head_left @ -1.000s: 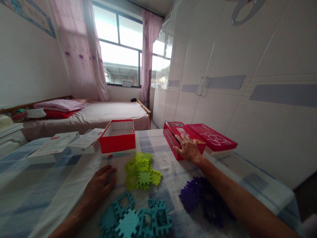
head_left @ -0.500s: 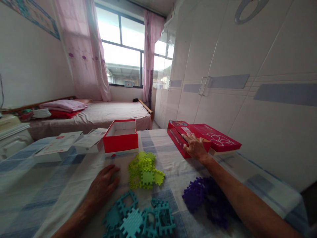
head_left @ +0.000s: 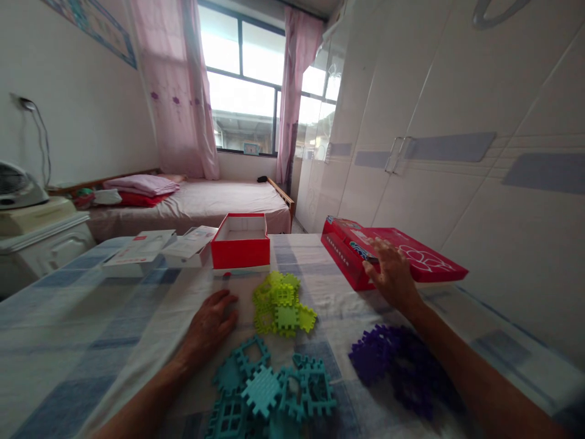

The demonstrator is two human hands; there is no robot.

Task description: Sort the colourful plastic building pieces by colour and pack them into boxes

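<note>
Box position first: the flat red box (head_left: 345,253) lies directly under your R grip (head_left: 393,277), toward the right side of the table (head_left: 91,317). Fingers are draped over its near corner w/ the thumb down toward the side wall, lightly spread. You can't tell from here whether they pinch the edge or only rest on it. The box's long axis runs away from the grip, forward and a bit left, so the grip covers the near end only. A flowered red lid (head_left: 429,263) lies just right of the fingertips, overlapping the box. Your L grip (head_left: 211,326) is well apart from the box, palm down on the cloth, fingers loosely spread, holding nothing. Just right of it sits the yellow-green pile (head_left: 283,308). The teal pieces (head_left: 269,390) are back toward you from it, and the open red tray (head_left: 241,241) is ahead of it. Purple pieces (head_left: 384,356) lie beside your R forearm. R is clearly the nearer hand to the box.
</note>
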